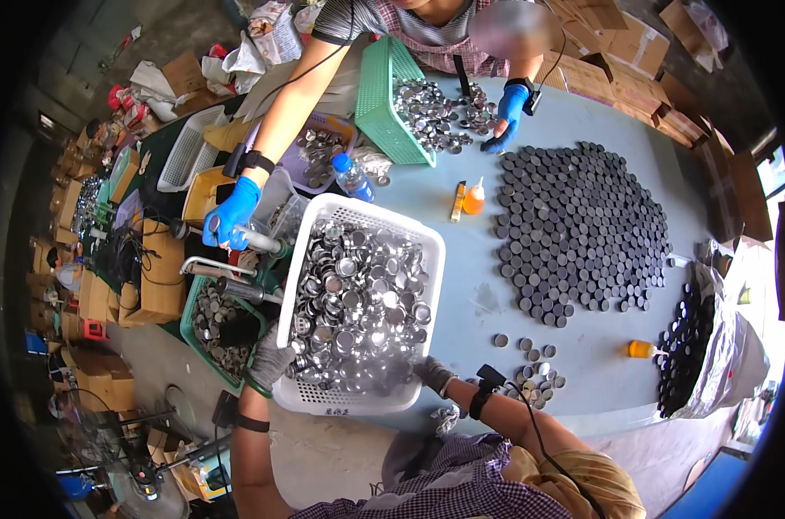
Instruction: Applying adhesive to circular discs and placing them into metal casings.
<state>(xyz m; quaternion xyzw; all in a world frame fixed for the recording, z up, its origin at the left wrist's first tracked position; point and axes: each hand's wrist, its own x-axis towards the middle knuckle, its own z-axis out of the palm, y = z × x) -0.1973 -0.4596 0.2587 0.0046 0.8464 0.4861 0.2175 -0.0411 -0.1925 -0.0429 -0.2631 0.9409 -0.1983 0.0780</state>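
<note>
A white plastic basket (434, 259) full of shiny round metal caps (358, 303) is between my two grey-gloved hands, tilted over the left edge of the table. My left hand (271, 359) is closed round its lower left side. At the lower right corner, my right hand (434, 376) grips the basket, its fingertips partly hidden against the wall. Just left of the basket are the metal handles of a hand press (241, 290). Several loose caps (538, 381) lie on the table to the right of my right hand.
Across the blue-grey table (462, 285), a person in blue gloves (237, 212) has one hand by the press and one by a tipped green basket (384, 108). Dark discs (583, 225) cover the right side. A water bottle (354, 177) and orange glue bottles (474, 199) stand nearby.
</note>
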